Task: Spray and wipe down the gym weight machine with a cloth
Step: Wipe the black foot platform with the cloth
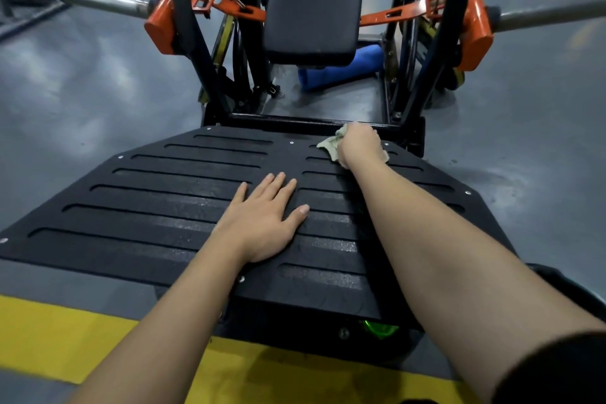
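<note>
Bare left hand [262,223], bare right hand [360,144], black sleeve [554,371] on the right upper arm.

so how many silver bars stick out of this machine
2: the left silver bar juts out at the upper left, the right silver bar at the upper right. Others may be hidden behind the black pad or out of frame.

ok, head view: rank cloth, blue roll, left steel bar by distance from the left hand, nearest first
From the left hand, flat on the footplate:
1. cloth: ahead and right, gripped by the right hand.
2. blue roll: past the footplate's far edge.
3. left steel bar: far upper left.
</note>
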Tool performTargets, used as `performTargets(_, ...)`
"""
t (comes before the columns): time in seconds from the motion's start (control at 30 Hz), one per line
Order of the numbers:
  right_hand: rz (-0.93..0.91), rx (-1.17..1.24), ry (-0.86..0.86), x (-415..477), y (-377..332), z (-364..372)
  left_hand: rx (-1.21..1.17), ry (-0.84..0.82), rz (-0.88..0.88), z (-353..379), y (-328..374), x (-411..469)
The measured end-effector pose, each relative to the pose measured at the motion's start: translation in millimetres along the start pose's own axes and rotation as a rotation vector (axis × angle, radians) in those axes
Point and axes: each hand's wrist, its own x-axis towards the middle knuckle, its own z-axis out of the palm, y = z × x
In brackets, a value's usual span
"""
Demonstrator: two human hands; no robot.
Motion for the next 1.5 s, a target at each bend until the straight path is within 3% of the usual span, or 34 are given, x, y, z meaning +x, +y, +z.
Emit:
performTargets(0.2, -0.036, -0.010, -0.016, 34, -7, 7, -0.004, 0.002, 0.002, -2, 1, 1)
performTargets(0.33, -0.118, -0.121, -0.117, 21, -2, -5, 0.004, -0.010, -0.001, -3, 1, 2)
performTargets(0.9, -0.200, -0.193, -0.288, -206, 51, -90, -0.006, -0.024, -0.018, -9, 7, -6)
performTargets(1.27, -0.174, -0.208, -0.132, -310, 30, -68, -0.001, -0.030, 0.002, -8, 4, -7)
performTargets(1.5, -0.044, -0.150, -0.087, -299, 14, -60, -0.017, -0.027, 0.027, -4, 0, -6)
